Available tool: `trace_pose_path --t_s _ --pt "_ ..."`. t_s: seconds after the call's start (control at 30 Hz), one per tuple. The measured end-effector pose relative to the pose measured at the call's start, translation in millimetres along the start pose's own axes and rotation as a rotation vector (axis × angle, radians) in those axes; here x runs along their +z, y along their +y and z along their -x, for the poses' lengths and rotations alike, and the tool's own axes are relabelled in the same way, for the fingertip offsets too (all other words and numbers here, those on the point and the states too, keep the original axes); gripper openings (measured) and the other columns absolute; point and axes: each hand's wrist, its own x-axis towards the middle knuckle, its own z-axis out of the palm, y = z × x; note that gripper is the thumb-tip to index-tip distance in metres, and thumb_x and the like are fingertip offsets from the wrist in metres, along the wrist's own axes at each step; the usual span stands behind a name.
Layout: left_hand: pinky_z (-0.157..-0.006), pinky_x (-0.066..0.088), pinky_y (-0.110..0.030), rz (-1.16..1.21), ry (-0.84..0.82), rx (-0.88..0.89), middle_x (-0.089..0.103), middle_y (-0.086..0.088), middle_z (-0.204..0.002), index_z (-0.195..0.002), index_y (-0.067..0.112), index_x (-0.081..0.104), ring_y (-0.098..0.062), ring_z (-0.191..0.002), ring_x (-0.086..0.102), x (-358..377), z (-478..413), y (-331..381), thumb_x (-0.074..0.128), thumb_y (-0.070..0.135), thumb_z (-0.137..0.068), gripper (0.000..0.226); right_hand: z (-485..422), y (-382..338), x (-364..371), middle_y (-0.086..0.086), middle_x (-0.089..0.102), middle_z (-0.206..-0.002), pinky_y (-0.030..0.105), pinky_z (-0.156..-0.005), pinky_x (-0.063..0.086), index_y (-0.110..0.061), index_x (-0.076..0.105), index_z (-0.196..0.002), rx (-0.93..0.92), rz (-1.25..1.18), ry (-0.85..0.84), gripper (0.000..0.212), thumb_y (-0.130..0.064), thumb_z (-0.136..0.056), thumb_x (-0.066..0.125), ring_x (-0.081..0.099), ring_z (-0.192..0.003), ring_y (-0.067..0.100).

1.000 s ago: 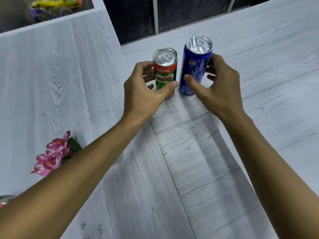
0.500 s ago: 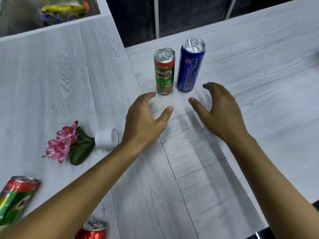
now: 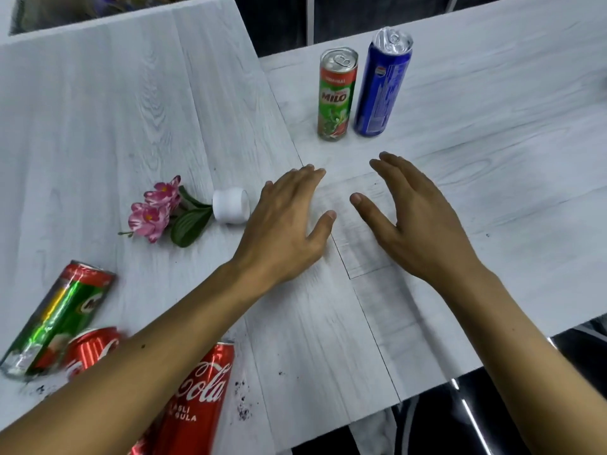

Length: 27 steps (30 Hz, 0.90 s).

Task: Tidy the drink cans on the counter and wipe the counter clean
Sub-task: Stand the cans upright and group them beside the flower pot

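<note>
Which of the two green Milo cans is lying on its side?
The green Milo can at the near left, beside the red Coca-Cola cans. The other green Milo can stands upright by the tall blue can.

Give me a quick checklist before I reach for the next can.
1. Left hand empty: ok.
2. Right hand empty: ok.
3. Milo can and blue can upright, side by side: ok.
4. Fallen Milo can and Coke can stood up: not ok, both lie on their sides.
5. Counter clean: not ok, dark specks by the Coke can.
6. Grey fabric below the counter edge usable as cloth: cannot tell.
</note>
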Motion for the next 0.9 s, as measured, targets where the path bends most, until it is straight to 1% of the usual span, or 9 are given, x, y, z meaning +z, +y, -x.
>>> trace_pose_path --t_s 0.17,0.37,0.5,0.6,0.7,0.8,0.83,0.9 --pt "-0.125 0.007 -0.037 -0.037 -0.008 0.021 0.032 0.002 -0.167 -0.158 0.023 0.035 -0.015 -0.155 0.023 -12.0 25.5 -9.5 0.052 0.045 -0.103 0.062 26.2 -15.6 5.9 0.009 0.043 -0.161 0.050 -0.119 0.035 -0.011 0.048 -0.151 -0.043 0.027 -0.038 0.063 -0.051 -0.103 0.051 0.037 -0.150 0.025" --pt "-0.126 0.010 -0.038 -0.054 0.003 0.055 0.035 -0.001 -0.165 -0.157 0.021 0.037 -0.017 -0.154 0.027 -29.6 61.9 -22.4 0.053 0.044 -0.103 0.061 56.5 -44.3 10.3 0.007 0.040 -0.163 0.051 -0.121 0.032 -0.013 0.044 -0.154 -0.053 0.093 -0.066 0.068 -0.057 -0.102 0.045 0.034 -0.152 0.026" --pt "-0.128 0.014 -0.044 -0.046 0.024 0.084 0.038 -0.002 -0.164 -0.155 0.019 0.041 -0.018 -0.153 0.030 -45.4 93.2 -30.7 0.053 0.043 -0.103 0.059 80.9 -70.4 11.5 0.008 0.041 -0.162 0.051 -0.121 0.033 -0.013 0.045 -0.154 -0.048 0.105 -0.050 0.066 -0.056 -0.103 0.045 0.035 -0.151 0.026" --pt "-0.128 0.011 -0.038 -0.031 0.036 0.090 0.038 -0.001 -0.163 -0.155 0.020 0.042 -0.017 -0.152 0.029 -58.8 116.4 -36.3 0.053 0.043 -0.103 0.058 100.3 -91.2 13.4 0.009 0.043 -0.160 0.052 -0.118 0.036 -0.012 0.047 -0.152 -0.036 0.090 -0.033 0.064 -0.053 -0.103 0.049 0.039 -0.149 0.028" --pt "-0.128 0.013 -0.038 -0.021 0.046 0.078 0.037 0.001 -0.164 -0.155 0.022 0.040 -0.016 -0.153 0.026 -77.0 148.4 -47.3 0.052 0.045 -0.103 0.058 123.6 -121.9 19.7 0.010 0.045 -0.159 0.051 -0.117 0.037 -0.012 0.048 -0.151 -0.039 0.077 -0.009 0.064 -0.053 -0.103 0.050 0.041 -0.147 0.028" --pt "-0.121 0.013 -0.031 -0.021 0.074 0.074 0.039 0.001 -0.163 -0.155 0.022 0.041 -0.015 -0.150 0.028 -92.0 176.9 -56.8 0.053 0.044 -0.103 0.058 142.4 -149.4 26.2 0.010 0.047 -0.158 0.048 -0.117 0.038 -0.013 0.048 -0.151 -0.028 0.064 0.015 0.064 -0.053 -0.102 0.050 0.043 -0.146 0.027" --pt "-0.120 0.016 -0.031 -0.023 0.087 0.071 0.041 0.000 -0.161 -0.154 0.021 0.042 -0.015 -0.148 0.030 -96.8 185.9 -60.0 0.054 0.044 -0.102 0.057 148.1 -158.5 28.9 0.010 0.048 -0.157 0.047 -0.117 0.039 -0.013 0.048 -0.151 -0.026 0.059 0.022 0.064 -0.053 -0.102 0.050 0.044 -0.146 0.027" --pt "-0.121 0.021 -0.035 -0.028 0.109 0.061 0.044 -0.001 -0.159 -0.152 0.020 0.044 -0.017 -0.146 0.034 -105.2 201.4 -66.1 0.054 0.044 -0.102 0.056 158.1 -175.2 33.3 0.009 0.048 -0.157 0.044 -0.116 0.039 -0.013 0.048 -0.151 -0.017 0.051 0.034 0.064 -0.055 -0.102 0.050 0.044 -0.145 0.026"
